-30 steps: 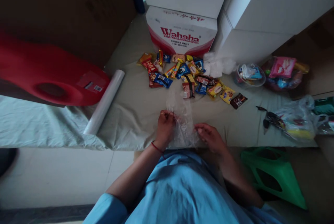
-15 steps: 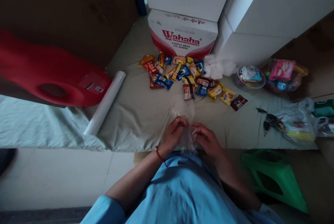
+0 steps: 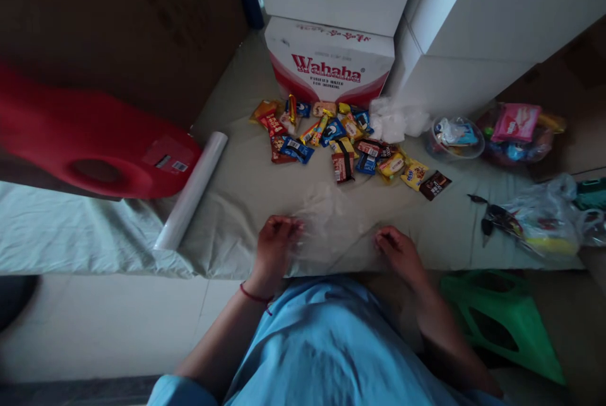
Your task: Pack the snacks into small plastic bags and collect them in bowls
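Clear plastic film (image 3: 331,226) (bag or loose sheet, hard to tell in dim view) is stretched flat on grey cloth (image 3: 237,204) between hands. Left hand (image 3: 275,243) curled, film's 9 o'clock edge pinched in fingers. Right hand (image 3: 398,250) curled likewise, 3 o'clock edge gripped. Snack packets (image 3: 341,134) heaped at film's 12 o'clock, apart from it; plastic roll (image 3: 192,191) laid at 10 o'clock.

Light blue top (image 3: 331,343), red cord bracelet (image 3: 254,296) by left grip (image 3: 274,245).
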Available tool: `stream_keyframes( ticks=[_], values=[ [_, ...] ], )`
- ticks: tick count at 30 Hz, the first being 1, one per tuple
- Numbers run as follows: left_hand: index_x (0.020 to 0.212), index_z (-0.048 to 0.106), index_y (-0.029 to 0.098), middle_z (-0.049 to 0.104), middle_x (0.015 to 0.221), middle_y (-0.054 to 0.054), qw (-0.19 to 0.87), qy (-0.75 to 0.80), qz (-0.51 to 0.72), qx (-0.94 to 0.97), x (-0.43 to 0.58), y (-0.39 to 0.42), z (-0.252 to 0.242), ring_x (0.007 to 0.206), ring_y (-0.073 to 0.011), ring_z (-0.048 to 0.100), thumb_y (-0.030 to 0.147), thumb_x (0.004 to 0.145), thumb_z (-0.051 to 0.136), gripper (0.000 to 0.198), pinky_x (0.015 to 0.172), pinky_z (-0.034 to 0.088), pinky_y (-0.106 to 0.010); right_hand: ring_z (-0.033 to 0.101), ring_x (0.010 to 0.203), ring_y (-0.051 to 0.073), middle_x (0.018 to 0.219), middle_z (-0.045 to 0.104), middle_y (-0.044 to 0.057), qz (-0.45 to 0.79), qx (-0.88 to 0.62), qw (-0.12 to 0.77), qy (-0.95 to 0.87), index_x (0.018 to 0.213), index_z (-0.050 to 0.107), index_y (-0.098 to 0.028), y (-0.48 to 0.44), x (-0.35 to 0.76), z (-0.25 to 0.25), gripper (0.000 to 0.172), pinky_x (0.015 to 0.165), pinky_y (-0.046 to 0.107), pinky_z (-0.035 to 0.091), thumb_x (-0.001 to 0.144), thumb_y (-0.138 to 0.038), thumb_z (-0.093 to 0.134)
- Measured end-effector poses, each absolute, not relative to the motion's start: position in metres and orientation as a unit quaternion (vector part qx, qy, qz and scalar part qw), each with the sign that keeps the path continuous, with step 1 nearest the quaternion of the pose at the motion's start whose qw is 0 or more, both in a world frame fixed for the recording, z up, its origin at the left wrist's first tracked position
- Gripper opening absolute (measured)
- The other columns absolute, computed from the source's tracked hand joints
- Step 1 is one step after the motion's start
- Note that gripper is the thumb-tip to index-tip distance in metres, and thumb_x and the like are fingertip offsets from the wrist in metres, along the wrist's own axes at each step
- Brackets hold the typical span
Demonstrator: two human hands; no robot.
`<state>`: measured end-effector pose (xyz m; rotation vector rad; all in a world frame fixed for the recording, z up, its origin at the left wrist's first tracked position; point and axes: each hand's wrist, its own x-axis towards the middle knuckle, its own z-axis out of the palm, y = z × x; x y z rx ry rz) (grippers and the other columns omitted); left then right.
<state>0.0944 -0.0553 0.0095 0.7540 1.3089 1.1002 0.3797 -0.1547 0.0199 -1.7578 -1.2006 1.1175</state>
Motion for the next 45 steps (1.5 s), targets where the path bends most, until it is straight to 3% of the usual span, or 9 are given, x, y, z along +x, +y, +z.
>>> stream_keyframes(
  ticks=[10, 15, 18, 22, 29, 33, 37, 41, 45],
  values=[
    [0.106, 0.058, 0.022, 0.067, 0.104, -0.006, 0.487, 0.611, 0.413, 0.468, 0.065, -0.066, 0.006, 0.096, -0.0202, 0.069, 0.024, 0.067, 0.069, 0.041, 0.088, 0.057, -0.037, 0.066, 0.124, 0.028, 0.136, 0.066, 0.017, 0.469, -0.618, 0.291, -0.559, 0.146, 0.053, -0.021, -0.076, 0.379, 0.037, 0.076, 0.106, 0.046, 0.052, 0.082, -0.054, 0.078],
    [0.117, 0.053, 0.023, 0.067, 0.111, -0.005, 0.580, 0.572, 0.423, 0.396, 0.082, -0.053, 0.020, 0.078, -0.0145, 0.067, 0.033, 0.068, 0.071, 0.053, 0.074, 0.055, -0.030, 0.071, 0.097, 0.023, 0.108, 0.076, 0.009, 0.459, -0.584, 0.215, -0.634, 0.121, 0.070, -0.020, -0.034, 0.328, 0.045, 0.043, 0.087, 0.035, 0.053, 0.086, -0.045, 0.075],
    [0.111, 0.057, 0.021, 0.067, 0.087, -0.001, 0.571, 0.596, 0.420, 0.376, 0.092, -0.046, 0.028, 0.059, -0.0113, 0.054, 0.047, 0.080, 0.062, 0.040, 0.055, 0.042, -0.024, 0.065, 0.080, 0.017, 0.087, 0.073, 0.003, 0.442, -0.561, 0.238, -0.658, 0.097, 0.072, -0.019, -0.032, 0.312, 0.045, 0.020, 0.076, 0.029, 0.048, 0.094, -0.036, 0.061],
    [0.077, 0.060, 0.020, 0.048, 0.060, 0.005, 0.524, 0.604, 0.369, 0.474, 0.098, -0.040, 0.032, 0.054, -0.0098, 0.041, 0.050, 0.080, 0.068, 0.031, 0.051, 0.031, -0.023, 0.060, 0.071, 0.016, 0.076, 0.066, 0.001, 0.412, -0.607, 0.330, -0.594, 0.087, 0.067, -0.020, -0.042, 0.325, 0.039, 0.026, 0.068, 0.026, 0.044, 0.092, -0.043, 0.055],
    [0.076, 0.053, 0.023, 0.043, 0.054, 0.006, 0.437, 0.653, 0.397, 0.475, 0.076, -0.033, 0.022, 0.050, -0.0123, 0.043, 0.052, 0.095, 0.051, 0.034, 0.050, 0.034, -0.024, 0.048, 0.058, 0.016, 0.062, 0.053, -0.002, 0.332, -0.723, 0.398, -0.457, 0.084, 0.061, -0.021, -0.069, 0.379, 0.019, 0.038, 0.057, 0.027, 0.038, 0.089, -0.058, 0.054],
    [0.096, 0.063, 0.021, 0.061, 0.075, -0.001, 0.233, 0.707, 0.350, 0.568, 0.072, -0.038, 0.015, 0.069, -0.0184, 0.060, 0.046, 0.094, 0.056, 0.026, 0.063, 0.046, -0.030, 0.052, 0.060, 0.016, 0.065, 0.058, 0.000, 0.294, -0.735, 0.369, -0.488, 0.087, 0.064, -0.020, -0.080, 0.380, 0.010, 0.038, 0.059, 0.028, 0.039, 0.092, -0.055, 0.051],
    [0.109, 0.064, 0.018, 0.069, 0.110, -0.014, 0.000, 0.587, 0.396, 0.707, 0.072, -0.046, 0.011, 0.115, -0.0296, 0.064, 0.031, 0.089, 0.067, 0.024, 0.103, 0.047, -0.049, 0.057, 0.064, 0.017, 0.070, 0.064, 0.001, 0.260, -0.729, 0.360, -0.521, 0.094, 0.067, -0.020, -0.085, 0.372, 0.007, 0.038, 0.064, 0.029, 0.042, 0.097, -0.054, 0.050],
    [0.117, 0.070, 0.025, 0.076, 0.120, -0.008, 0.049, 0.383, 0.235, 0.892, 0.065, -0.047, 0.004, 0.132, -0.0262, 0.060, 0.023, 0.099, 0.054, 0.024, 0.123, 0.026, -0.055, 0.065, 0.074, 0.020, 0.085, 0.072, 0.006, 0.261, -0.729, 0.354, -0.525, 0.102, 0.068, -0.020, -0.089, 0.380, 0.006, 0.038, 0.072, 0.032, 0.050, 0.096, -0.053, 0.052],
    [0.146, 0.058, 0.024, 0.059, 0.151, -0.015, 0.125, 0.366, 0.099, 0.917, 0.055, -0.043, -0.001, 0.146, -0.0351, 0.048, 0.058, 0.097, 0.054, 0.059, 0.126, 0.004, -0.066, 0.067, 0.089, 0.027, 0.100, 0.071, 0.014, 0.156, -0.779, 0.262, -0.548, 0.103, 0.071, -0.018, -0.095, 0.400, 0.013, 0.033, 0.084, 0.044, 0.055, 0.095, -0.045, 0.053]
  ],
)
